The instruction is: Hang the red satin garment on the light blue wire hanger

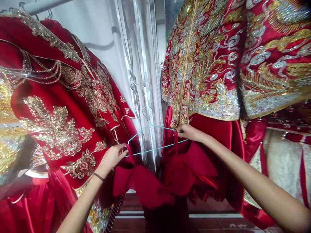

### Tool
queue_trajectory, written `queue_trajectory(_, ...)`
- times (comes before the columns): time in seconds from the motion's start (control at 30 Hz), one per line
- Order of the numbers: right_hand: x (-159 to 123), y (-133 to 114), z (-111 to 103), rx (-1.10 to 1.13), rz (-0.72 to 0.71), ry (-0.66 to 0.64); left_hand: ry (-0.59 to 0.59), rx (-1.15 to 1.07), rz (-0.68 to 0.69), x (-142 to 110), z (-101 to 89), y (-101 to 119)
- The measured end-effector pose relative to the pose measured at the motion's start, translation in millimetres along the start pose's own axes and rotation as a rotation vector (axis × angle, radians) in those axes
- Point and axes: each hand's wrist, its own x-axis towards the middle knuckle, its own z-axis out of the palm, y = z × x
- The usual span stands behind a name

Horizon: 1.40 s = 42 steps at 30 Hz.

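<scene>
A thin pale-blue clothes hanger [152, 150] is held up in front of me by its two ends. My left hand [114, 157], with a dark band at the wrist, is closed at the left end, where a red strap loops over the hanger. At the right end my right hand [189, 132] pinches the hanger beside a second red strap. Below hangs a dark red garment [153, 187] with wide ruffled folds at the top. Its lower part falls into shadow. The hanger's hook [147, 112] points up, holding onto nothing.
Red jackets with silver beading [58, 129] hang close on the left from a white rail [46, 5]. On the right hang red jackets with gold and silver embroidery [206, 64]. White curtains [102, 35] and clear strips hang behind. Dark red flooring [206, 208] shows below.
</scene>
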Motion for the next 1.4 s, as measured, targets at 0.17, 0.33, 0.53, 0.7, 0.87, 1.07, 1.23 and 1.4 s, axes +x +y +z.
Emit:
queue_trajectory(0.17,-6.2,-40.7,2.2,-0.412,0.106,0.308,0.211,-0.032,-0.125,-49.3,11.7,-21.4)
queue_trajectory(0.33,27.0,-132.6,44.6,-0.17,-0.413,0.337,-0.013,-0.079,-0.082,-81.4,27.2,-38.9)
queue_trajectory(0.53,79.9,-166.2,108.4,-0.259,-0.478,0.196,-0.136,-0.067,-0.16,-78.2,14.4,-56.7)
queue_trajectory(0.7,77.1,-162.5,116.3,-0.169,-0.416,0.157,-0.061,0.1,-0.118,-66.4,-22.4,-43.8)
queue_trajectory(0.87,71.3,-173.4,106.6,-0.077,-0.405,0.109,-0.057,0.248,0.067,-33.6,-55.0,-2.7)
queue_trajectory(1.07,75.1,-173.9,112.9,-0.111,-0.383,0.148,0.057,-0.036,0.137,-7.7,-37.4,17.6)
queue_trajectory(1.23,55.6,-172.1,112.3,-0.161,-0.399,0.377,0.164,-0.31,0.052,-8.2,-1.5,-6.5)
queue_trajectory(1.4,2.9,-117.8,83.7,-0.212,0.018,0.566,0.359,-0.267,0.011,-12.5,9.6,-6.4)
